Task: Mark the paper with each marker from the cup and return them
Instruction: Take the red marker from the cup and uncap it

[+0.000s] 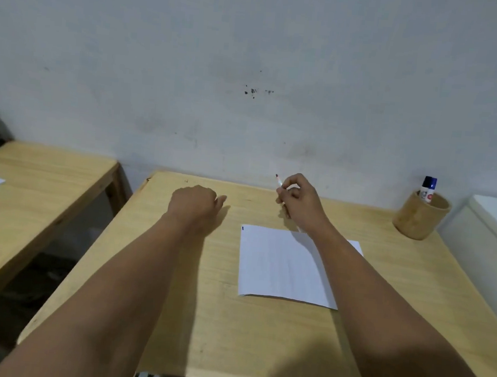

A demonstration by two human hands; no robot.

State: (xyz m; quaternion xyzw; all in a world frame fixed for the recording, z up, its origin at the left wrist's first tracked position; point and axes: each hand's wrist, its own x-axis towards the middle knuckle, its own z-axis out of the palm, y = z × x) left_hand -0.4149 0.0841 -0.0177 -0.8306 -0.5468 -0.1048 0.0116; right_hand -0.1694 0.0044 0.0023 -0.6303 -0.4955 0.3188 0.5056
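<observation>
Red-tipped and uncapped, the marker (279, 182) is sitting pinched in the fingers of the right hand (298, 201) above the far side of the wooden table (201, 304), its long axis slanting with the tip aiming up and away to the left toward the wall (253, 53). White paper (279, 266) is lying flat just near of that hand, partly under the right forearm, with a small dark mark at its far-left corner. Off at the far right the bamboo cup (420, 217) is standing with two capped markers (428, 189) poking out, while the left hand (195, 203) is resting curled in a loose fist on the tabletop, gripping nothing I can see.
</observation>
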